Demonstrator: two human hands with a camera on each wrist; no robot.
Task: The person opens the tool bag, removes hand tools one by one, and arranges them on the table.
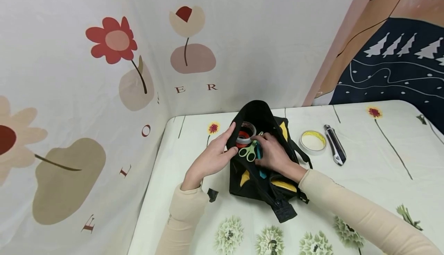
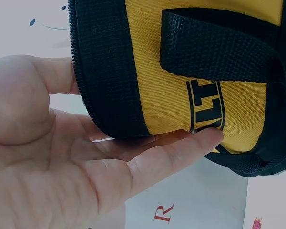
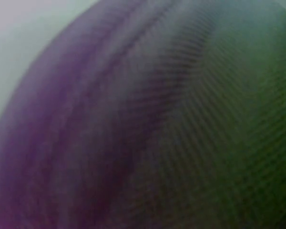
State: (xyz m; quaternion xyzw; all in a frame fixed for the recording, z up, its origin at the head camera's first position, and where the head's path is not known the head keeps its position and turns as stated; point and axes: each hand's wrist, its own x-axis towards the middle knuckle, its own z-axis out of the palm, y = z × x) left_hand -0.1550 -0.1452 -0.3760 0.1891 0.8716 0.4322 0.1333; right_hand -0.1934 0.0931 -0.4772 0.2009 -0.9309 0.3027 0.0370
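Observation:
A black and yellow tool bag [image 1: 254,187] stands unzipped on the table. My left hand [image 1: 213,156] grips its left rim, thumb by the zipper edge and fingers along the outer yellow side [image 2: 167,109] in the left wrist view. Inside the opening, my right hand [image 1: 274,152] has curled fingers at a pair of green-handled scissors [image 1: 247,153] and seems to hold them; its fingertips are partly hidden. A blue object [image 1: 258,151] shows beside that hand. Grey and red tape rolls [image 1: 244,137] lie in the bag. Blurred dark fabric [image 3: 148,119] fills the right wrist view.
Right of the bag lie a roll of yellow-cored tape [image 1: 313,141] and a black and silver utility knife [image 1: 335,145]. A strap with a buckle end [image 1: 284,210] hangs toward the front. The flower-print table [image 1: 367,178] meets a printed cloth wall [image 1: 263,54] behind and left.

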